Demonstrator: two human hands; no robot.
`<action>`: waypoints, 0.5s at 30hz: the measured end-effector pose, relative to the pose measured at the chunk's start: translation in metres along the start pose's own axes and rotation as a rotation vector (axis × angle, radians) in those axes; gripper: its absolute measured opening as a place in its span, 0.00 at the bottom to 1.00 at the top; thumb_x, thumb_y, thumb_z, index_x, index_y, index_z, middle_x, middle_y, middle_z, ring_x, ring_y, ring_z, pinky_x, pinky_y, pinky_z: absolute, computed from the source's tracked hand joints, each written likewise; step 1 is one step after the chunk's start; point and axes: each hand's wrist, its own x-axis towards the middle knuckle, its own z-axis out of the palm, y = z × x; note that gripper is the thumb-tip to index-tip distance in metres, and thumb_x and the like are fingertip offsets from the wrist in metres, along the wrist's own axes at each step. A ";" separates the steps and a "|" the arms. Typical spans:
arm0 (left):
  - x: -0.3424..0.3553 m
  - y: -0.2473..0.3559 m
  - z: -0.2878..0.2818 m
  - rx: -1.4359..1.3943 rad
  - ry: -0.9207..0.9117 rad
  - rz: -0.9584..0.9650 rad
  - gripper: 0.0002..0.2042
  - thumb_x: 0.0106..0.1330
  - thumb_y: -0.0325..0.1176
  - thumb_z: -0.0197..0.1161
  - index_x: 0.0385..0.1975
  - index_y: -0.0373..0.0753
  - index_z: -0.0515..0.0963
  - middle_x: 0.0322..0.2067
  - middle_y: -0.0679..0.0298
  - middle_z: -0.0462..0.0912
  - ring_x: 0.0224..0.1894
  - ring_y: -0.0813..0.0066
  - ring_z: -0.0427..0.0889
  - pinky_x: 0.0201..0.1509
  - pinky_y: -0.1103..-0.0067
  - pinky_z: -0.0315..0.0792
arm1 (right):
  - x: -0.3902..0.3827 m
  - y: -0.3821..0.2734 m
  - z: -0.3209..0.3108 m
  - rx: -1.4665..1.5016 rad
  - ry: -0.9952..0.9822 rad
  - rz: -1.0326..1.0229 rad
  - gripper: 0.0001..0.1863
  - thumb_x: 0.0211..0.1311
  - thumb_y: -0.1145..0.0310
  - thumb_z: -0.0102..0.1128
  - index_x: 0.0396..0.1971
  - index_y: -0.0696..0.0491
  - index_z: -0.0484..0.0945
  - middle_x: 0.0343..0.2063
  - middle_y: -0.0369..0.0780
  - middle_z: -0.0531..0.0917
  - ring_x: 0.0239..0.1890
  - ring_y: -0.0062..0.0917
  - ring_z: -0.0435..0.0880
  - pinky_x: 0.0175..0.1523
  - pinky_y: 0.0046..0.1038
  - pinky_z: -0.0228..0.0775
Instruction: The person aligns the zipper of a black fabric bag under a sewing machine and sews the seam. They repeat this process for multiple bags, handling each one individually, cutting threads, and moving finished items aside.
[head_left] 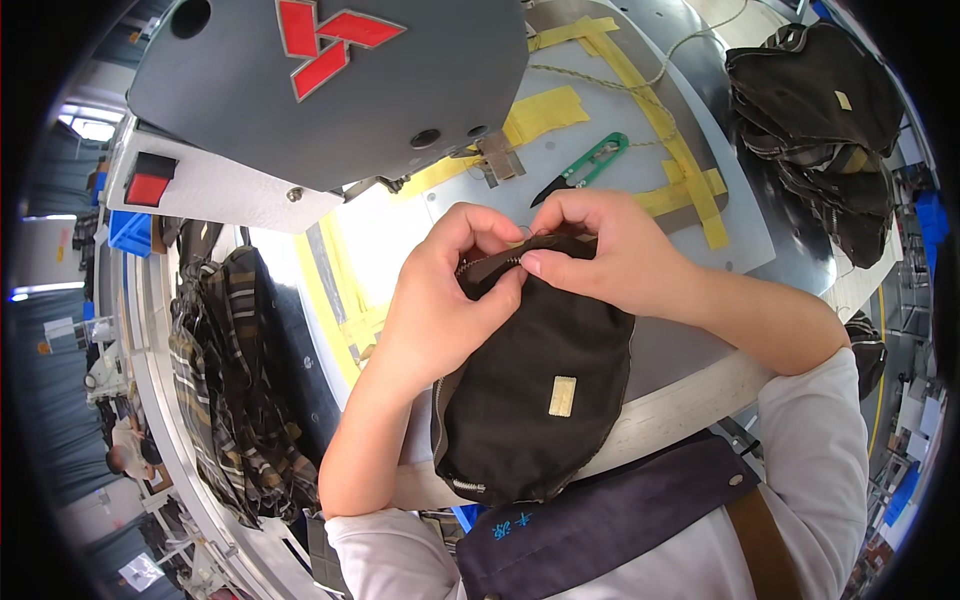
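Observation:
A dark fabric bag (510, 380) with a small cream patch (561, 396) hangs from my fingers over the work table's front edge. My left hand (450, 300) grips its upper edge along a metal zipper, thumb near the zipper teeth (490, 265). My right hand (605, 255) pinches the same edge just to the right, its thumb pressed on the fabric. Fingertips of both hands are close together, partly hidden behind the edge. Just beyond them lie green thread snips (600, 155) on the pale work plate (450, 200).
A grey sewing machine head (330, 110) with a red switch (148, 182) overhangs the upper left. Striped fabric pieces (235, 370) lie at the left, dark bag pieces (815, 100) at the upper right. Yellow tape (712, 220) and loose cord cross the plate. A person (130, 450) works far left.

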 end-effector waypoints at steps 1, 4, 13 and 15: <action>0.000 0.000 -0.001 0.003 -0.003 0.003 0.12 0.56 0.20 0.62 0.40 0.36 0.72 0.30 0.69 0.77 0.35 0.83 0.76 0.41 0.84 0.69 | 0.000 0.000 0.000 -0.013 -0.004 -0.010 0.11 0.56 0.67 0.66 0.34 0.60 0.79 0.30 0.36 0.82 0.33 0.16 0.77 0.39 0.22 0.70; 0.001 -0.001 -0.005 -0.010 -0.016 -0.003 0.12 0.56 0.20 0.62 0.40 0.36 0.72 0.29 0.69 0.77 0.34 0.84 0.75 0.40 0.85 0.68 | 0.001 -0.005 -0.003 -0.006 -0.045 0.015 0.09 0.58 0.69 0.64 0.34 0.59 0.78 0.31 0.34 0.81 0.35 0.15 0.76 0.42 0.21 0.70; 0.003 0.001 -0.011 -0.130 -0.066 -0.061 0.13 0.56 0.20 0.62 0.40 0.36 0.72 0.30 0.69 0.77 0.34 0.85 0.74 0.40 0.85 0.68 | 0.002 -0.003 -0.006 0.193 -0.108 0.119 0.09 0.62 0.70 0.61 0.38 0.59 0.79 0.32 0.33 0.81 0.35 0.12 0.76 0.41 0.19 0.69; 0.004 -0.002 -0.011 -0.131 -0.069 -0.066 0.13 0.56 0.20 0.62 0.40 0.36 0.71 0.30 0.69 0.77 0.34 0.85 0.74 0.40 0.85 0.68 | 0.002 -0.004 -0.006 0.197 -0.111 0.134 0.08 0.63 0.71 0.60 0.37 0.58 0.78 0.33 0.32 0.80 0.35 0.11 0.75 0.42 0.18 0.69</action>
